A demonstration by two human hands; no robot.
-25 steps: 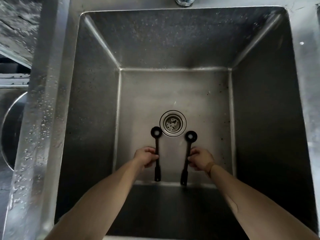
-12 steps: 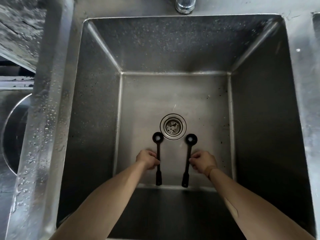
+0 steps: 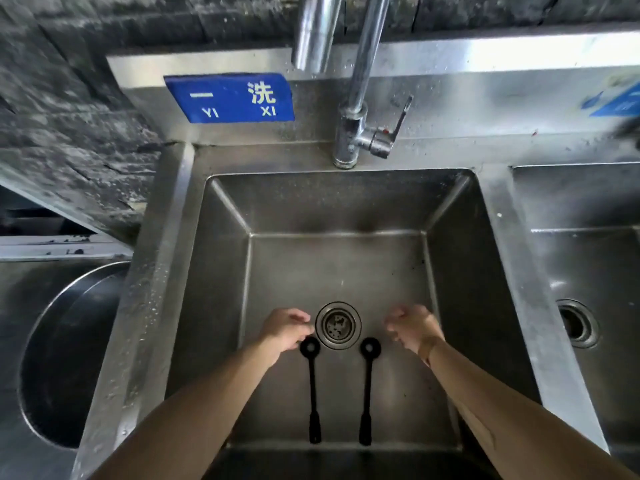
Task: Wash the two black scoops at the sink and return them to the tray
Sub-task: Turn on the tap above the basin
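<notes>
Two black long-handled scoops lie side by side on the bottom of the steel sink (image 3: pixel 221 271), bowls toward the drain (image 3: pixel 338 325). The left scoop (image 3: pixel 313 389) and the right scoop (image 3: pixel 367 386) are both free of my hands. My left hand (image 3: pixel 284 329) hovers just left of the drain, above the left scoop's bowl, fingers loosely curled and holding nothing. My right hand (image 3: pixel 414 327) hovers right of the drain, also loosely curled and holding nothing. No tray is in view.
A chrome faucet (image 3: pixel 349 133) with a lever handle (image 3: pixel 398 123) rises behind the basin, no water running. A blue sign (image 3: pixel 230 97) is on the backsplash. A second basin (image 3: pixel 588 271) lies to the right, a large round metal bowl (image 3: pixel 69 341) to the left.
Both hands have let go of the scoop handles and lifted toward the drain. The scoops now lie loose on the sink bottom. The view has tilted up, showing the faucet.
</notes>
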